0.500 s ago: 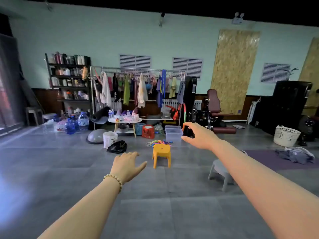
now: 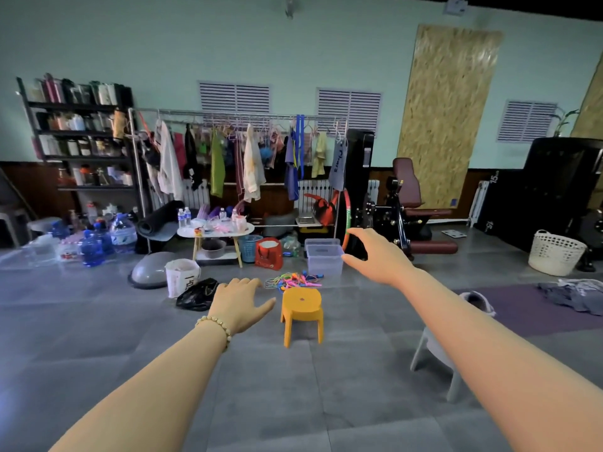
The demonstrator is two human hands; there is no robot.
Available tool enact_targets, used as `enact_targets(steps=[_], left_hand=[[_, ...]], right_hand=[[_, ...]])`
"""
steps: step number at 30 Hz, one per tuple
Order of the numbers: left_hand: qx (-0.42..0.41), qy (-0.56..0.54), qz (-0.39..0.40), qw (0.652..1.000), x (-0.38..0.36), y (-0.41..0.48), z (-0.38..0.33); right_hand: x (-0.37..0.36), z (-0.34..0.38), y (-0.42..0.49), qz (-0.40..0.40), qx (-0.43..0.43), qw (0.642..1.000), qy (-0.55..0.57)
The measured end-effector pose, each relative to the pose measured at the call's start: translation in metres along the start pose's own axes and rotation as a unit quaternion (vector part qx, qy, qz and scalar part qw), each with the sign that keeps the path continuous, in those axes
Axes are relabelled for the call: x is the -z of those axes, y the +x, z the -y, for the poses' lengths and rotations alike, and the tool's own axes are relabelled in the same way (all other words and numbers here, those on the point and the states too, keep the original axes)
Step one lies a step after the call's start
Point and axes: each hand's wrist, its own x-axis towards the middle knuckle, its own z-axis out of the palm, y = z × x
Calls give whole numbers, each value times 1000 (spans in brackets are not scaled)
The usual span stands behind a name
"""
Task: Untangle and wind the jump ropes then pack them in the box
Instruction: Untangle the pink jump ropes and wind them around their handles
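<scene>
Left hand point(image 2: 241, 305) and right hand point(image 2: 380, 257) reach out empty, fingers spread. Best to step close to the tangled multicoloured jump ropes point(image 2: 293, 280) just behind the yellow plastic stool point(image 2: 301, 305); the clear plastic box point(image 2: 323, 261) sits farther behind it.

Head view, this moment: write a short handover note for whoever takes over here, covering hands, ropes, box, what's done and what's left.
Left hand: open, holds nothing, stretched out in the air.
Right hand: open, holds nothing, raised farther out.
Ropes: one tangled pile on the floor, between the stool and the box.
The box is clear and stands on the floor; no rope seen in it.
Done: nothing yet.
Left: get to the pile, untangle it, wind each rope, pack all in the box.
</scene>
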Motion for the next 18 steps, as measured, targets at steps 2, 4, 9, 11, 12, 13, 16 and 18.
enact_targets(steps=[2, 4, 9, 11, 12, 13, 16, 18], left_hand=[[5, -6, -1, 1000, -8, 62, 15], [1, -15, -2, 1000, -22, 119, 24], [-23, -27, -10, 999, -76, 256, 37], [-20, -15, 7, 1000, -100, 313, 45], [-12, -13, 14, 1000, -112, 343, 49], [-1, -16, 19, 1000, -122, 373, 52], [25, -24, 21, 999, -143, 465, 57], [18, -24, 23, 999, -151, 521, 58]], right_hand=[[-18, -16, 53, -25, -9, 1000, 17], [-38, -33, 104, -22, -10, 999, 21], [-94, -93, 239, 1, -18, 1000, 15], [-117, -118, 296, 9, -13, 1000, 17], [-128, -131, 325, 14, -9, 1000, 21], [-138, -144, 356, 18, -5, 999, 28], [-163, -182, 449, 37, 10, 999, 34], [-178, -203, 505, 58, 6, 998, 30]])
